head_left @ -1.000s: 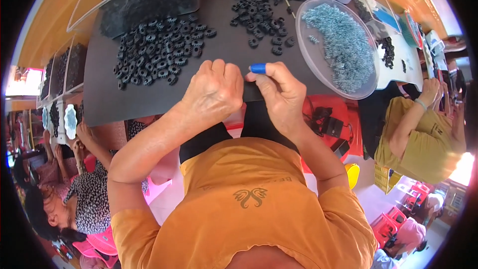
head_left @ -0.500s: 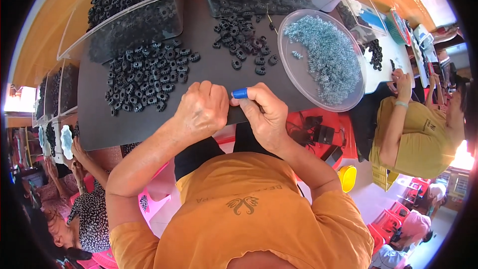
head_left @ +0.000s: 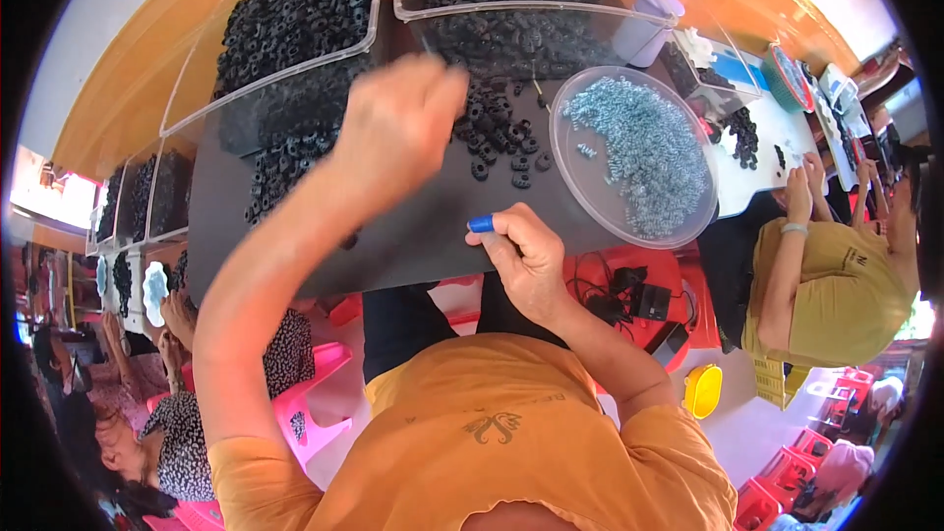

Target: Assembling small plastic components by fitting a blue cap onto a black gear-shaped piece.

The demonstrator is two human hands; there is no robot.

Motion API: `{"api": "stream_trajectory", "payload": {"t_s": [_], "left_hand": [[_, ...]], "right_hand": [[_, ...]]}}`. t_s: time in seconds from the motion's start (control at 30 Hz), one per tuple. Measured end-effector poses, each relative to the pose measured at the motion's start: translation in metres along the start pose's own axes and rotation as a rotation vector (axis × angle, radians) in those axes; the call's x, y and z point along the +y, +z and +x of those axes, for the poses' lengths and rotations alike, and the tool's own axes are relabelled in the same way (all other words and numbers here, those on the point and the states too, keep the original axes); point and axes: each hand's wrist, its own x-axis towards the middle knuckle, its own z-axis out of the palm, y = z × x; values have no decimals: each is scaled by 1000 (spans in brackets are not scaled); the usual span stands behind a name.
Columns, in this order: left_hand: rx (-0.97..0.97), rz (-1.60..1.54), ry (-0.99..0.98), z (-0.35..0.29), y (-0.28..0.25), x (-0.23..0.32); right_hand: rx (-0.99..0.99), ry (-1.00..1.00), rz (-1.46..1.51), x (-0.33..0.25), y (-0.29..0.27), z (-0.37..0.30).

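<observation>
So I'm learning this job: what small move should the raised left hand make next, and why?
Probably lower the left hand onto the loose black rings and pick one. It hovers, blurred, above them, while the right hand waits at the mat's edge holding a blue-tipped tool.

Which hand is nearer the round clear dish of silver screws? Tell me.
Right. The right hand, holding a blue-tipped tool, sits just beside the dish. The left hand is raised farther away, over the loose black rings.
</observation>
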Motion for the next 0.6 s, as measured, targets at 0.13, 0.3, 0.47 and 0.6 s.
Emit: {"api": "stream_trajectory", "payload": {"t_s": [0.13, 0.3, 0.47, 0.6], "left_hand": [[-46, 219, -184, 67, -2, -42], [219, 163, -8, 46, 13, -41], [-40, -34, -184, -33, 34, -8], [-226, -165, -238, -56, 40, 22]], "right_hand": [[7, -7, 16, -5, 3, 3], [33, -10, 36, -2, 0, 4], [18, -44, 7, 1, 2, 4], [20, -28, 10, -4, 0, 1]]}}
